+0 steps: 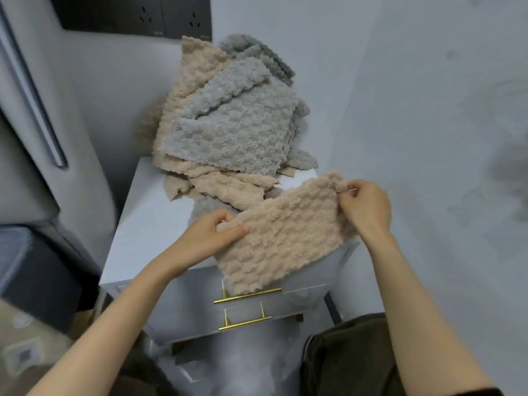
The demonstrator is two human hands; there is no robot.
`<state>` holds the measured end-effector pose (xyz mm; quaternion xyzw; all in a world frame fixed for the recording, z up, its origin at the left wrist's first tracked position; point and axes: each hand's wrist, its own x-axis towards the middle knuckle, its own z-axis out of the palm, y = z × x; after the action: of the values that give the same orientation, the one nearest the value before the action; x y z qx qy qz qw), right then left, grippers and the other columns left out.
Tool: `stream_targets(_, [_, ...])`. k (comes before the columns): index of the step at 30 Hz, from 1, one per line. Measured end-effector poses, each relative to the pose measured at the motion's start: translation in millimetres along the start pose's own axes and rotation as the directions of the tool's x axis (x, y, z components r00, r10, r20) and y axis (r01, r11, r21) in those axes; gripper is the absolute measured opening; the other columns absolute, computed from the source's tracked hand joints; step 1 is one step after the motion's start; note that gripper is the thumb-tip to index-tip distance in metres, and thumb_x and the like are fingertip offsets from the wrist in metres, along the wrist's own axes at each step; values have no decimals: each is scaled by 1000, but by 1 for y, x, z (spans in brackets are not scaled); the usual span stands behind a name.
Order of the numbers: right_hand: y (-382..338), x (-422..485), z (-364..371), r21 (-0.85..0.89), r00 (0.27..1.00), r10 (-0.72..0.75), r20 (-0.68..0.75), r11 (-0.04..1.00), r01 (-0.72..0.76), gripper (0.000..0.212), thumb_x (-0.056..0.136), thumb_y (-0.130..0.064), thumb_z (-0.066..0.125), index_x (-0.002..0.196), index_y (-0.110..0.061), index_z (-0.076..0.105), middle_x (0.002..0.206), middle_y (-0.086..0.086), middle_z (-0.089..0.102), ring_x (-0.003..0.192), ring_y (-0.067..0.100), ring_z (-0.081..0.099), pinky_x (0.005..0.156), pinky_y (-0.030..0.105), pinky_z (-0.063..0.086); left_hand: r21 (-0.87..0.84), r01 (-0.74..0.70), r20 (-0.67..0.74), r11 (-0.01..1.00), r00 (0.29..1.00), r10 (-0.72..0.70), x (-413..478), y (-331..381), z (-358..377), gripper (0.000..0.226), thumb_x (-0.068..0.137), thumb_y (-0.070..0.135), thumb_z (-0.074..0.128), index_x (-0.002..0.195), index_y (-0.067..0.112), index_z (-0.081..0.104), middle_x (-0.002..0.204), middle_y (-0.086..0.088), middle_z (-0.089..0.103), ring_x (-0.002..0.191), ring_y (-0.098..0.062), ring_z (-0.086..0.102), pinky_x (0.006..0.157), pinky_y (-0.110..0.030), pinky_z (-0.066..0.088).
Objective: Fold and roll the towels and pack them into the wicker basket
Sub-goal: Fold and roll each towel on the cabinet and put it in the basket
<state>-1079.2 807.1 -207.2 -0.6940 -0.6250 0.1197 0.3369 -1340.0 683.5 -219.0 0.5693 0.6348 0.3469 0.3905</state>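
Observation:
A beige fluffy towel (285,238) hangs stretched between my hands above the front edge of the white cabinet (148,212). My left hand (211,238) pinches its near left corner with the thumb on top. Its far right corner is pinched by my right hand (365,207). Behind it, a loose pile of beige and grey towels (228,124) is heaped on the cabinet top and leans against the wall. No wicker basket is in view.
The cabinet has two drawers with gold bar handles (247,295). A grey wall runs along the right. A grey upholstered edge (43,124) and dark wall sockets (137,15) are at the left and back. My knees in dark trousers (357,352) are below.

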Motion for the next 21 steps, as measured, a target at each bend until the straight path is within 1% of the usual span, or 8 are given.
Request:
stream_targets(4, [2,23,-1,203,989,137,53,968,-145,15,83,-22,56,72,-21,65,53,-2,67,57,12,68,79,30,55,-149,106,62,983,993,-98,18,4,39,28,87,38,65,83,16,48,78,-2,61,67,-11,56,57,-24,42])
stream_targets(6, [7,38,9,308,986,158,54,937,-167,13,78,-22,56,69,-20,66,57,-1,69,64,18,71,79,39,57,-133,123,63,983,991,-116,26,3,52,27,88,37,64,89,15,48,86,-7,62,73,-14,57,59,-28,43])
stream_targets(9, [13,60,26,365,992,120,50,922,-130,25,75,-30,53,91,-19,69,85,2,73,86,25,70,85,44,55,-151,136,61,979,990,-128,34,7,65,28,89,33,63,104,14,49,89,-2,62,63,-7,59,50,-20,46])
stream_targets(11, [3,59,30,351,996,29,80,935,-55,32,86,-23,52,115,-16,63,112,7,69,104,25,65,99,41,47,-236,143,58,961,989,-133,37,11,70,34,90,24,63,117,13,45,94,-1,59,65,-6,63,51,-17,51])
stream_targets(14, [-4,52,33,381,953,-129,276,924,15,54,95,-2,39,148,-12,32,151,5,37,136,18,40,113,25,27,-334,147,57,931,989,-136,40,15,72,48,91,15,62,132,14,37,100,-6,57,73,-15,66,56,-22,57])
stream_targets(15, [-2,49,34,374,929,-183,321,926,53,60,94,2,35,151,-14,23,156,4,27,141,17,32,117,28,24,-327,142,50,934,990,-132,40,16,72,51,91,15,62,134,15,35,102,-6,56,75,-18,66,59,-25,59])
stream_targets(17, [5,45,31,294,917,-225,330,947,127,64,92,5,33,151,-18,23,158,5,22,143,19,26,118,37,22,-193,61,3,979,998,-61,40,12,70,54,91,20,62,137,19,34,110,-4,57,76,-22,67,62,-30,59])
stream_targets(21, [6,20,8,245,928,-253,275,951,187,45,92,1,41,133,-15,49,133,4,52,112,17,53,98,24,39,305,-223,-22,926,970,241,38,2,62,53,88,40,61,137,34,40,118,8,52,92,-10,56,76,-26,44])
